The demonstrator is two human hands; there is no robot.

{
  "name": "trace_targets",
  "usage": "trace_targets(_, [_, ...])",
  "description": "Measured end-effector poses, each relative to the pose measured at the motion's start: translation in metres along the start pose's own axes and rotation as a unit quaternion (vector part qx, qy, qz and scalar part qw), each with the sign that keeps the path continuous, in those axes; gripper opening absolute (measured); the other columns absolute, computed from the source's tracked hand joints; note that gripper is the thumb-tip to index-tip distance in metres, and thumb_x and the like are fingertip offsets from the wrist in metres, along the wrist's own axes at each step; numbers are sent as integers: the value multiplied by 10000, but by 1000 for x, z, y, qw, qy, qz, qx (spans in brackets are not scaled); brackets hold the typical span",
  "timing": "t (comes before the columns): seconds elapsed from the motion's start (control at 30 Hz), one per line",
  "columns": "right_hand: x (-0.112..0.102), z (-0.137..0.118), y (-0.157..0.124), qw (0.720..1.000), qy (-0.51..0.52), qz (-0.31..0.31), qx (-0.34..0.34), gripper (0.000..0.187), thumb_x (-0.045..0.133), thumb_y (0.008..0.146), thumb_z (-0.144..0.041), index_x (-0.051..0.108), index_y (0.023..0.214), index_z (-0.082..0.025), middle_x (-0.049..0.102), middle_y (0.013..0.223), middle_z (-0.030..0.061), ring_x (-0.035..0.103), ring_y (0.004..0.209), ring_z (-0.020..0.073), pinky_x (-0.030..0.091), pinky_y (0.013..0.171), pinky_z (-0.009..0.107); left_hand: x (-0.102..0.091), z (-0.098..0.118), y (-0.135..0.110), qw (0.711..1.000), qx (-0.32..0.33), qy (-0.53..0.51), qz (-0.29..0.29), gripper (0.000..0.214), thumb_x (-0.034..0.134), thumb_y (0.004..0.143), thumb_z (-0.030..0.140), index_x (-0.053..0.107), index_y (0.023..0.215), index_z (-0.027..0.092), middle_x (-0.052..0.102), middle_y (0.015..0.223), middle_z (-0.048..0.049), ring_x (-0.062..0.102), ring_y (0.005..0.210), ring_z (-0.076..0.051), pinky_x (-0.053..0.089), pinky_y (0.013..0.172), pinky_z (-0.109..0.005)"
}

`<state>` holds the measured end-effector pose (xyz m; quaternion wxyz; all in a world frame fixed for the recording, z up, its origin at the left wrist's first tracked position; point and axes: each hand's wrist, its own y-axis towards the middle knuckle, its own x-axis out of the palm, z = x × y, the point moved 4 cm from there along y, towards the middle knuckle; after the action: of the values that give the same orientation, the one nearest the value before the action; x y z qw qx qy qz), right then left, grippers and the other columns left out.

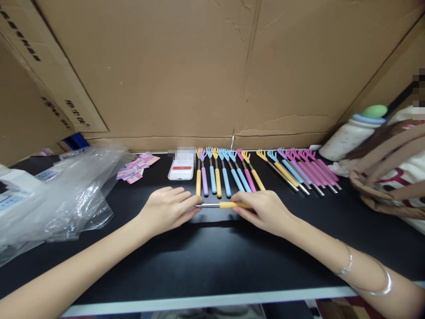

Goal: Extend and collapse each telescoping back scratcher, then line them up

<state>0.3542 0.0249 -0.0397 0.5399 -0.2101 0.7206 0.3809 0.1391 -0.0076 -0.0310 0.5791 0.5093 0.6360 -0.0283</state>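
Observation:
A back scratcher with a metal rod and yellow handle [227, 205] lies level between my two hands, just above the black table. My left hand [168, 207] pinches the end of its metal rod, and whatever is beyond the fingertips there is hidden. The yellow handle is gripped by my right hand [265, 210], which covers its far end. Behind my hands, several back scratchers [212, 177] in yellow, purple, blue and pink lie side by side, claws away from me. A second group [303, 173], with silver rod ends towards me, lies to the right.
Clear plastic bags [73, 190] are heaped on the left, beside small pink-purple cards [137, 167]. A phone [181, 167] lies by the scratchers. At right are a white bottle [348, 135] and a fabric bag [381, 177]. A cardboard wall [172, 75] stands behind.

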Motion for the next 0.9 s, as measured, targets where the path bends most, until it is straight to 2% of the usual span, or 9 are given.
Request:
trace_targets(0.47, [-4, 3, -1, 1000, -23, 15, 13, 208, 476, 897, -393, 585, 943, -222, 692, 752, -22, 602, 584, 92, 351, 549, 200, -1, -3, -2, 1000, 5, 19, -7, 179, 468, 920, 337, 612, 920, 230, 595, 615, 43, 555, 589, -118, 329, 548, -264])
trace_targets(0.7, [-13, 9, -3, 996, -75, 52, 7, 193, 480, 896, -379, 574, 886, -211, 675, 699, -24, 591, 555, 99, 326, 536, 212, 0, -12, 0, 999, -8, 12, -47, 295, 374, 946, 325, 551, 747, 198, 555, 578, 24, 540, 560, -138, 304, 513, -269])
trace_targets(0.9, [-19, 8, -2, 995, -94, 36, -7, 214, 449, 911, -379, 566, 871, -205, 635, 625, -22, 578, 529, 105, 307, 515, 214, 0, -19, -1, 994, 25, -18, -108, 289, 344, 947, 308, 543, 766, 201, 550, 614, 17, 541, 558, -138, 331, 519, -264])
